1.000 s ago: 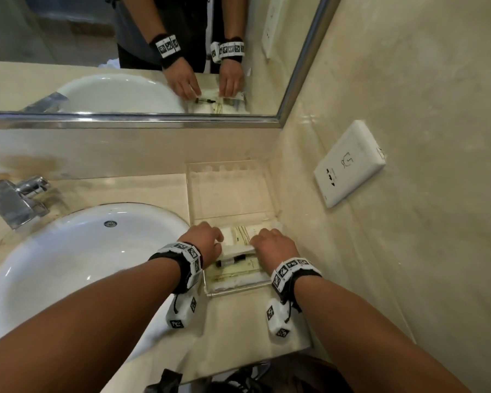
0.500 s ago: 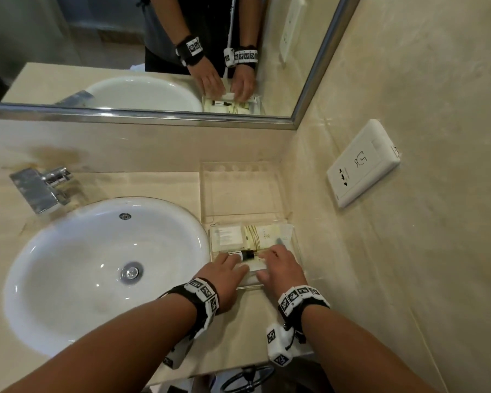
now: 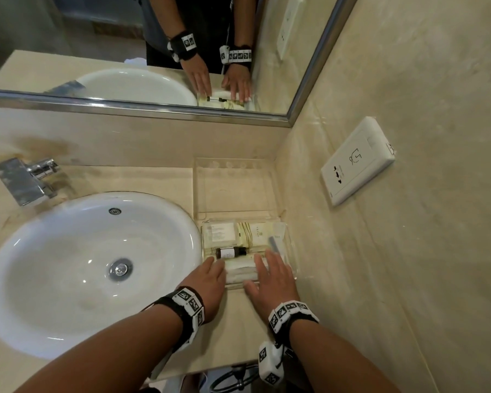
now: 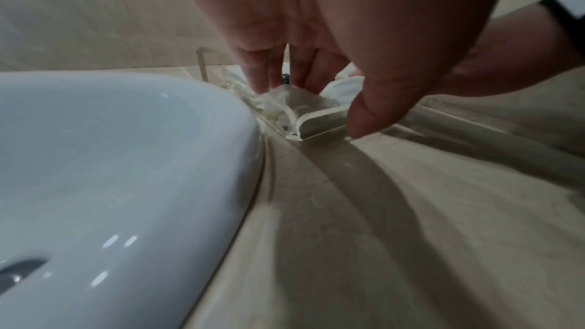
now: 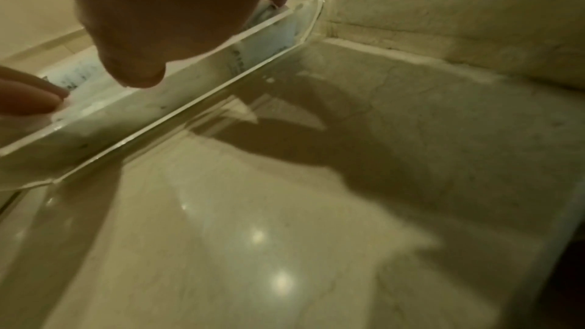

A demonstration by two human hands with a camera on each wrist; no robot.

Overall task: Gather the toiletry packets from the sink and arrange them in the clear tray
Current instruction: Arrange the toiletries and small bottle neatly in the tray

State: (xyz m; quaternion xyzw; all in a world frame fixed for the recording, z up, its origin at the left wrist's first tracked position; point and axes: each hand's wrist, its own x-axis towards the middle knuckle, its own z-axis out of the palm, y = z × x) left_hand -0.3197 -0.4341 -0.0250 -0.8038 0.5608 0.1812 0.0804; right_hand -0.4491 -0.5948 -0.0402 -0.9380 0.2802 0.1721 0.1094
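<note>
Both hands are at the near end of the clear tray [image 3: 291, 251], which sits on the beige surface [image 3: 142, 180] between the white sink [image 3: 68, 265] and the side wall. Left hand [image 3: 207, 282]: grip open, fingers straight, tips on the crinkly white packet [image 3: 240, 272] at the tray's near left corner. Right hand [image 3: 272, 279]: grip open too, fingers flat over the right part of that packet, thumb by the front rim. Toiletry packets are all in the tray: a pale flat sachet [image 3: 220, 232] at the far left, a cream printed packet [image 3: 255, 234] beside it, a small dark bottle [image 3: 230, 252] lying across the middle. The sink bowl looks bare.

Risks: the tray is light and touches the sink rim on its left; a sideways push could slide it or tip a corner over the bowl. Pressing the soft packet could roll the bottle out of line. A blurred grey object [image 3: 274, 245] near the right fingertips, possibly a tube, can't be identified.

Versus half a second ago: both hands were curled lower on the front edge; now the fingers are spread flat and further in. The packets haven't visibly shifted.
</note>
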